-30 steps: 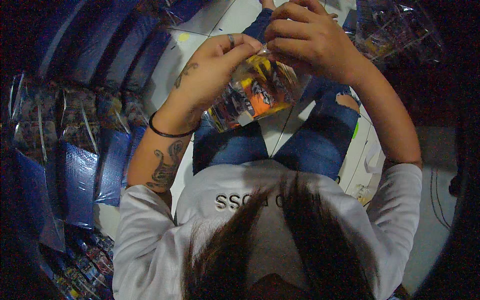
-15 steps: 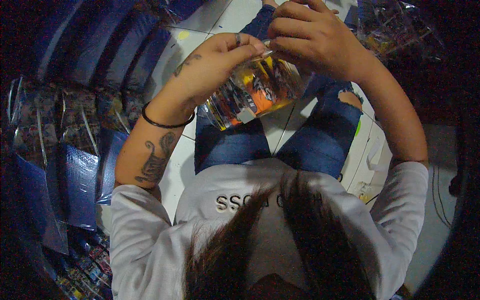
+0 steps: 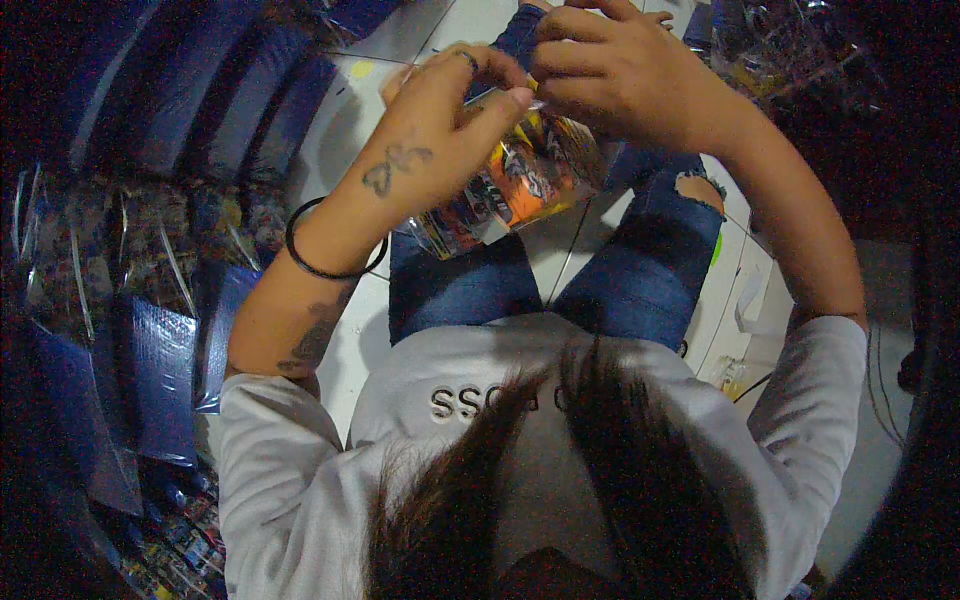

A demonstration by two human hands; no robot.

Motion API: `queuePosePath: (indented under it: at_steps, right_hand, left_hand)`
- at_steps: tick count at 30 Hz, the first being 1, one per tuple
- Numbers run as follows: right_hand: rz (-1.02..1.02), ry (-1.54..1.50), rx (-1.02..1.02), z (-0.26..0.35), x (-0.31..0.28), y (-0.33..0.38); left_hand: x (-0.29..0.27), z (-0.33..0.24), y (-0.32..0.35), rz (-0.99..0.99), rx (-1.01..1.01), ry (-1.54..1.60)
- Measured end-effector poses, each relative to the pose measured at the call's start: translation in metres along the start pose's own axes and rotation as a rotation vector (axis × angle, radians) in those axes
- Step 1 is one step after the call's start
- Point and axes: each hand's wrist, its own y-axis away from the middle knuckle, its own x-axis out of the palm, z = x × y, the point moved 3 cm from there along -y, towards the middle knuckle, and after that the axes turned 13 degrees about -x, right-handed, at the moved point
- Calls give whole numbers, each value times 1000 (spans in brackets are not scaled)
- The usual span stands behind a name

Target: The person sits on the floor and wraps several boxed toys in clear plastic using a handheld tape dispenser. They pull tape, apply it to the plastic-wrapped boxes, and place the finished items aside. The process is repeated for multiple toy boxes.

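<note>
Over my lap hangs a clear plastic packet [image 3: 535, 170] with orange, yellow and black printing, tilted with its lower edge toward me. My left hand [image 3: 440, 135] grips it from the left, the thumb lying along its upper edge and the index finger bent close by. At the packet's upper right, my right hand [image 3: 625, 85] is closed on its top edge, the fingers curled inward. The right fingertips and what exactly they pinch are hidden behind the hand. A pale patch shows at the packet's lower edge.
Rows of shiny blue sheets [image 3: 165, 350] and clear-wrapped packs [image 3: 155, 240] stand along my left. More wrapped packs [image 3: 185, 530] lie at the lower left. At the far right is a dim heap of clear plastic [image 3: 800, 60]. White floor tiles [image 3: 350, 180] show around my legs.
My left hand has rolled, showing more of its back, and its index finger has lifted from the packet's edge. The packet has shifted slightly; my right hand stays nearly in place.
</note>
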Motion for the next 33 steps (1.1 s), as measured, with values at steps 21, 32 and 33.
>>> queuePosePath:
  at_steps: [21, 32, 33]
  right_hand:
    - [-65, -318, 153, 0, 9, 5]
    - [-276, 147, 47, 24, 7, -4]
    - [-204, 145, 54, 23, 11, -1]
  left_hand:
    - [-32, -2, 38, -223, 156, -369]
    - [13, 21, 12, 386, -462, 510]
    - [7, 16, 11, 189, -232, 209]
